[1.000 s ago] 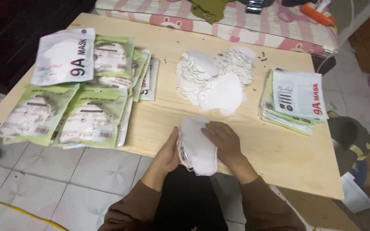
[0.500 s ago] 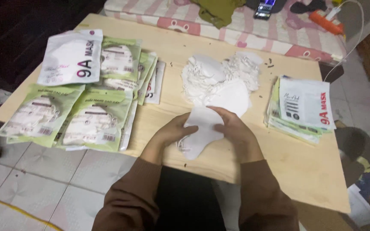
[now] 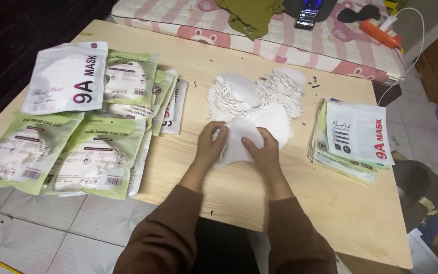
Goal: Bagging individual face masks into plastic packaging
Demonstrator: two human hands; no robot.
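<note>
Both hands hold a small stack of white face masks [image 3: 239, 138] over the middle of a light wooden table [image 3: 330, 203]. My left hand [image 3: 210, 147] grips the stack's left edge, and my right hand [image 3: 262, 152] presses on its right side. Just beyond the hands lies a loose pile of white masks [image 3: 252, 94] with tangled ear loops. Brown sleeves cover both forearms.
Filled green and white mask packets [image 3: 82, 122] overlap on the table's left half. A stack of flat empty packets [image 3: 353, 139] sits at the right. Behind the table is a pink patterned mattress [image 3: 330, 40] with a phone [image 3: 307, 12], olive cloth and an orange power strip [image 3: 378, 30].
The hands have carried the mask stack from the table's near edge forward to the loose pile. The camera view has shifted closer to the table.
</note>
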